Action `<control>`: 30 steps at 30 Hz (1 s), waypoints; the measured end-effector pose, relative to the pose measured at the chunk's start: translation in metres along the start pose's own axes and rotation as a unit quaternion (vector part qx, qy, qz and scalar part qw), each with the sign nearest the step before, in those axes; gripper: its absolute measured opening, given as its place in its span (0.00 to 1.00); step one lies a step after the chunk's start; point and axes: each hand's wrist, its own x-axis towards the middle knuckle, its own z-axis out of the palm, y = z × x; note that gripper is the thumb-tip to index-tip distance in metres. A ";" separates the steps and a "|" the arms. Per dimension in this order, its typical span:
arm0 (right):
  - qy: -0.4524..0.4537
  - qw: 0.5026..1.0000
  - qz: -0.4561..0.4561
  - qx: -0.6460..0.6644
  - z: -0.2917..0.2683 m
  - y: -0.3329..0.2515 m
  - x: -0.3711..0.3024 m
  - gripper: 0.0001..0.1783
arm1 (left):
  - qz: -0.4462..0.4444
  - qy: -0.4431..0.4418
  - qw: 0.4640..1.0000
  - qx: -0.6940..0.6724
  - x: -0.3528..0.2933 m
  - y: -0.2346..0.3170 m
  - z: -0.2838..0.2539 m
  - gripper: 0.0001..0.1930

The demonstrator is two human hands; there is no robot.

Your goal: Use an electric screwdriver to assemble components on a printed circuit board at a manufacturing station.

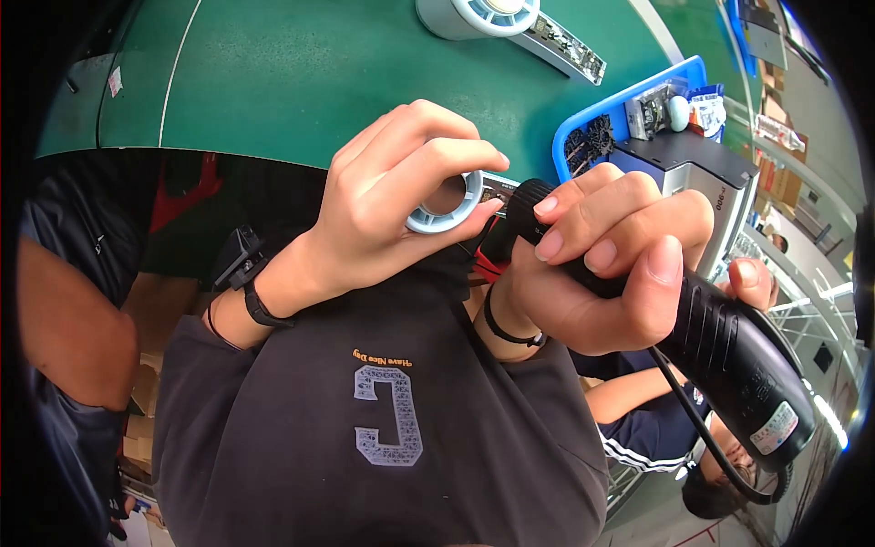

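My left hand [387, 178] curls its fingers and thumb around a pale-blue round plastic housing [424, 221] with an open, ring-shaped end. A narrow circuit board strip [495, 192] shows just beyond the ring, partly hidden by my fingers. On the right, my right hand [615, 255] is closed around a black corded electric screwdriver [729, 342]. Its ribbed front collar [527, 211] points left, close beside the board strip. The bit is hidden, so contact cannot be made out. Both hands are raised in front of my dark shirt, near the table's front edge.
A second pale-blue housing [456, 20] with a board strip [565, 50] lies on the green table [273, 73]. At right stand a blue bin [570, 118] with black parts and packets, and a grey-black box [688, 159]. Other people's arms [77, 319] are nearby at left and lower right.
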 end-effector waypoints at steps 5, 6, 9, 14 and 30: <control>0.040 0.999 0.002 -0.013 0.003 -0.001 0.001 0.12 | 0.002 -0.021 1.000 0.010 0.001 0.001 -0.001 0.28; 0.050 0.999 0.001 -0.016 0.005 -0.001 0.001 0.10 | 0.005 -0.023 1.000 0.008 0.002 0.002 0.000 0.28; 0.080 0.996 -0.004 -0.026 0.013 -0.001 -0.002 0.06 | -0.011 0.026 1.000 -0.004 0.005 0.006 0.005 0.23; 0.092 0.993 0.046 -0.065 0.018 -0.030 0.023 0.13 | -0.017 0.027 0.999 0.001 0.008 0.012 0.003 0.25; -0.025 0.998 0.057 0.001 -0.006 -0.005 0.033 0.30 | -0.007 -0.016 0.999 0.039 -0.004 -0.001 0.006 0.34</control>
